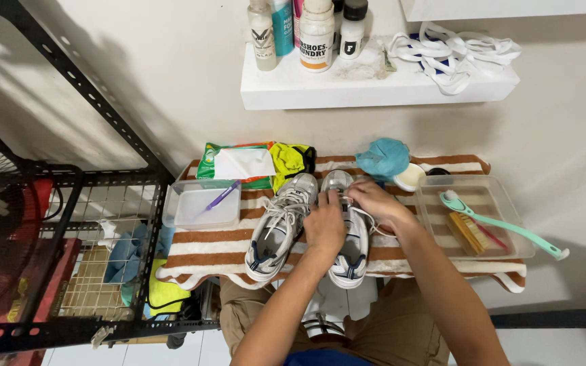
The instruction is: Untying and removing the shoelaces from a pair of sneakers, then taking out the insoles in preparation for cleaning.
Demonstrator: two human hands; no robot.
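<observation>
Head view: a striped brown-and-white towel (205, 247) covers a small table set against a pale wall. Two white-and-grey sneakers stand side by side near the middle of the towel, toes toward the wall. The left sneaker (279, 227) lies untouched, laces loose. The right sneaker (348, 251) is under both hands. The left hand (325, 227) rests over its tongue and lacing, fingers curled down onto the shoe; whether they pinch a lace cannot be told. The right hand (373, 201) lies at the toe end of the same shoe, fingers bent and touching the upper lacing; its grip cannot be told either.

At the towel's left edge sits a clear plastic tub (201, 207) with a purple-handled tool (223, 195) resting across it. Behind it, at the far-left corner, lie a green wipes pack (235, 165) and a yellow-green cloth (289, 159). A blue cloth (382, 158) lies at the far edge, right of centre. At the right edge stands a clear tray (473, 184) holding a mint long-handled brush (503, 224) and a wooden brush (468, 232). A white wall shelf (374, 88) above carries bottles (317, 30) and white laces (456, 54).
</observation>
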